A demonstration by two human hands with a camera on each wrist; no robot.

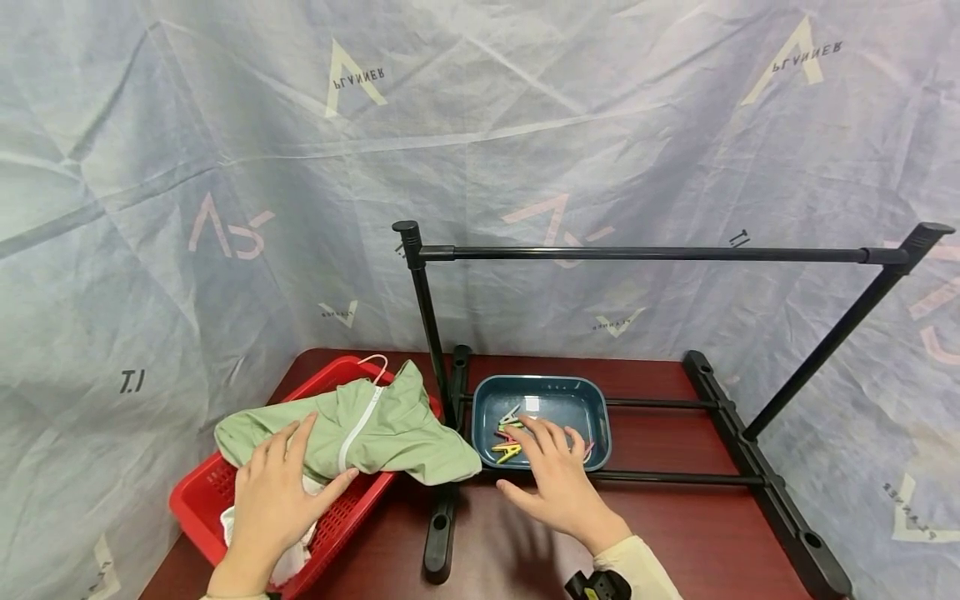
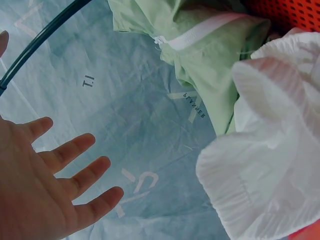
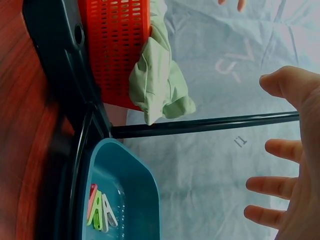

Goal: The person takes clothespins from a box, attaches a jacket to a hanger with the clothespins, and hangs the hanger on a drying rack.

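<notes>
The left hand (image 1: 274, 498) and right hand (image 1: 558, 482) are hovering, fingers spread. A green garment (image 1: 412, 425) is lying just beyond the left.

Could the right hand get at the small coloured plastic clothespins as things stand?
Probably yes: the right hand holds nothing, and the blue rounded rectangular tray holding the small coloured plastic clothespins is open on top.

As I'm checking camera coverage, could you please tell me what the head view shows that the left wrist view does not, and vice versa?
Only the head view: the blue tray, its clips and the hanger hook.
Only the left wrist view: the gathered edge of the white cloth.
Both: the left hand, the green garment with its white zipper, and the red basket.
</notes>
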